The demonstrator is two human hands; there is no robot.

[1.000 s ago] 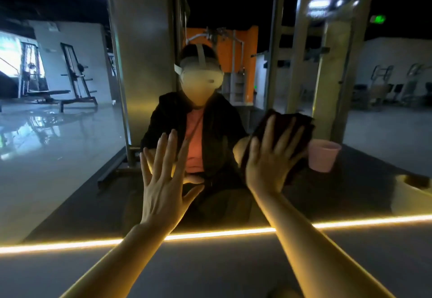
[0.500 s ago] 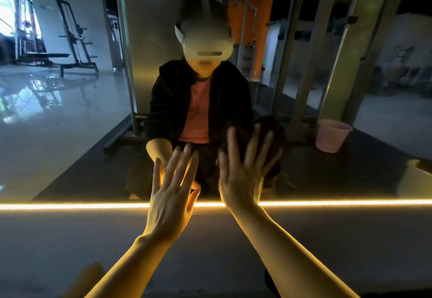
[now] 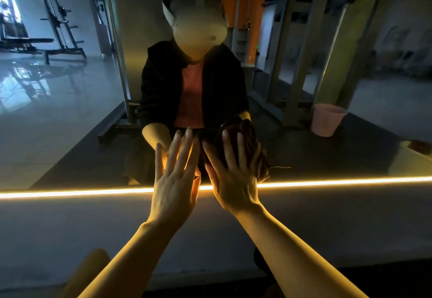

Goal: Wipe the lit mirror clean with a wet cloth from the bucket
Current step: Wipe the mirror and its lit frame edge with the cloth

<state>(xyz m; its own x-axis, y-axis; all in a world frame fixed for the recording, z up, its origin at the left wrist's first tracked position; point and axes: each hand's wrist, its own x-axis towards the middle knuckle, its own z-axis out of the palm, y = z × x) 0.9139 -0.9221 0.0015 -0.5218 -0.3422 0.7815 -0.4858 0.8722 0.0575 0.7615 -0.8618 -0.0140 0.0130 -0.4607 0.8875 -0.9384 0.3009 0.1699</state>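
1. Just above the LED strip [image 3: 70, 192] at the mirror's lower edge, the right hand [image 3: 233, 180] presses a dark cloth [image 3: 251, 138] flat against the mirror [image 3: 58, 110]. Its fingers are straight and spread; none curl round the fabric.
2. The left hand [image 3: 174, 187] lies flat on the glass just beside the right hand, fingers straight and together, holding nothing. It appears to serve as a brace.
3. A pink bucket [image 3: 327, 119] shows in the reflection, up and to the right of the LED strip.
4. Risk, cloth slip: the cloth is held by palm pressure alone. Reduced pressure would probably let the wet fabric slide down onto the LED strip.
5. Risk, frayed edge: a loose thread trails from the cloth just above the LED strip. It could drag and leave lint or streaks on wiped glass.
6. Risk, fingerprints: the bare left palm on the glass is likely to leave marks that need a second pass.
7. Risk, water: drips from the cloth would run toward the LED strip.
8. Change from one second ago: the cloth was then well above the LED strip, close to the reflected bucket; it is now lower and further left. The two hands, then apart, are now close together. The view has also tilted down, so the LED strip sits higher in frame.
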